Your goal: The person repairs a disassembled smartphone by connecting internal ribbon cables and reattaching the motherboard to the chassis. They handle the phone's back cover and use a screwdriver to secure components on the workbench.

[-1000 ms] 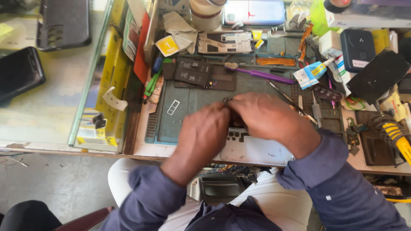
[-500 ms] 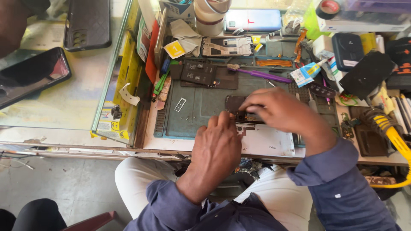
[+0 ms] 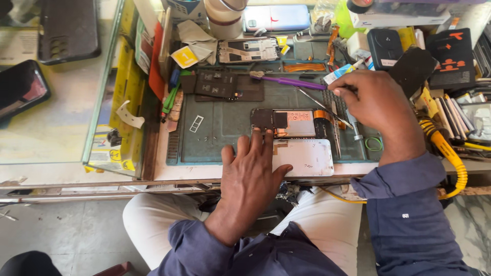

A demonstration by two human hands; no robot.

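We've got the opened phone [image 3: 290,123] lying mid work mat [image 3: 225,128], its white back cover [image 3: 304,157] just below, at the mat's front edge. Our left hand [image 3: 251,171] lies flat, fingers spread, touching cover & phone's lower edge. Right hand [image 3: 376,102] is curled at the mat's right side near tweezers [image 3: 322,106] & purple brush [image 3: 291,82]; can't tell what it's pinching.

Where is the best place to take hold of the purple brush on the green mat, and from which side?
Grip the purple brush at mid-handle, coming from above. It lies flat and almost level across the green mat, its handle middle bare; the right hand already sits by its right end.
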